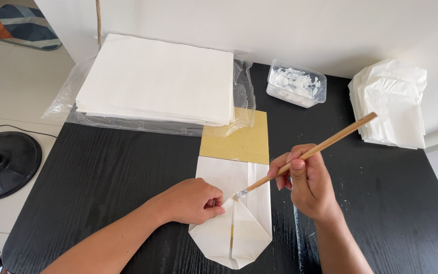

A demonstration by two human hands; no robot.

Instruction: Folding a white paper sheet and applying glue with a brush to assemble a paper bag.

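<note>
Black wooden table against white wall, left hand pinching folded paper, right hand gripping brush.

Back left: stack of white sheets on clear plastic wrap
Back middle: clear tub, perhaps of white paste
Right: pile of folded white bags
Floor: black round base, patterned mat
Surface: black table
</note>
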